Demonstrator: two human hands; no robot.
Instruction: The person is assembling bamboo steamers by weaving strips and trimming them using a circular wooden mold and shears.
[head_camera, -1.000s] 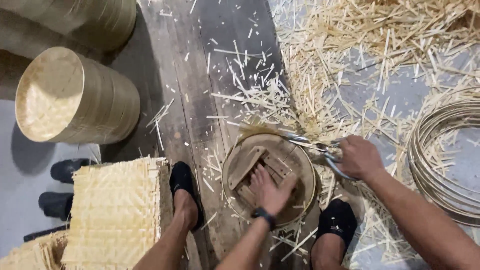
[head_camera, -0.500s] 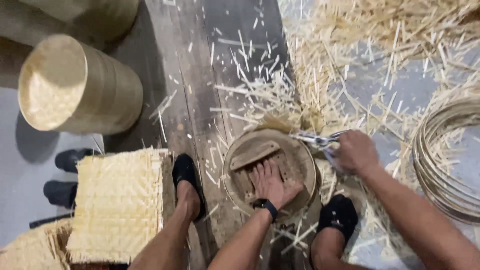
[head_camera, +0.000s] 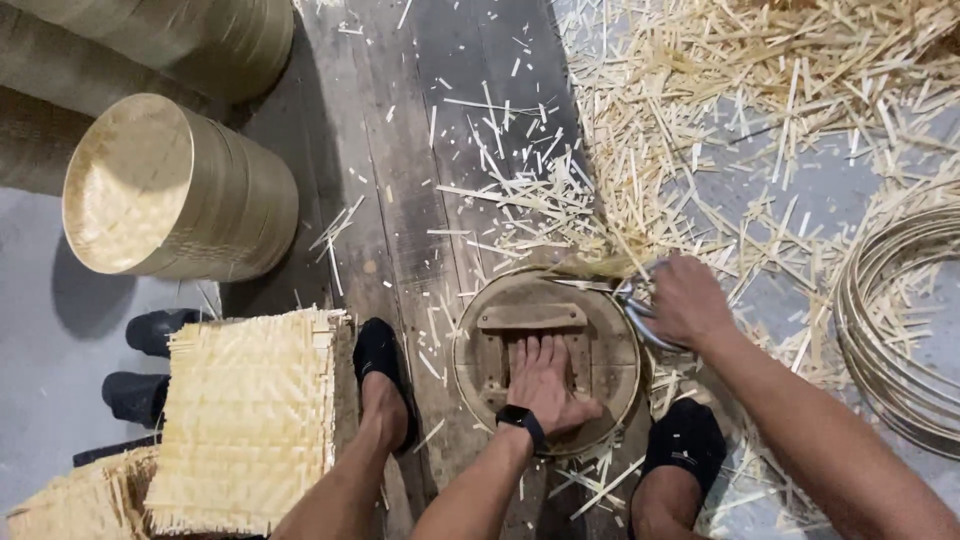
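**Trimming at the mould rim: hand positions**

While the left hand (head_camera: 545, 385) lies flat, fingers spread and closed on nothing, on the round wooden mould (head_camera: 610, 345), the right hand (head_camera: 688, 300) is wrapped tight around the handles of the shears (head_camera: 632, 305). Mould sits on the dark floorboards (head_camera: 400, 200) between the two feet, its cross-bar (head_camera: 530, 317) just ahead of the left fingertips. Shears meet the mould at its far right rim; long axis runs roughly left-right, blades pointing left along the rim toward a tuft of bamboo ends (head_camera: 600, 265). Right hand is therefore the nearer one to the cut (left only pins the mould). Blade gap: cannot tell. Offcuts (head_camera: 760, 110) litter the floor beyond; woven mat (head_camera: 245, 420) lies left of the left foot; coil (head_camera: 900, 320) at the right edge.
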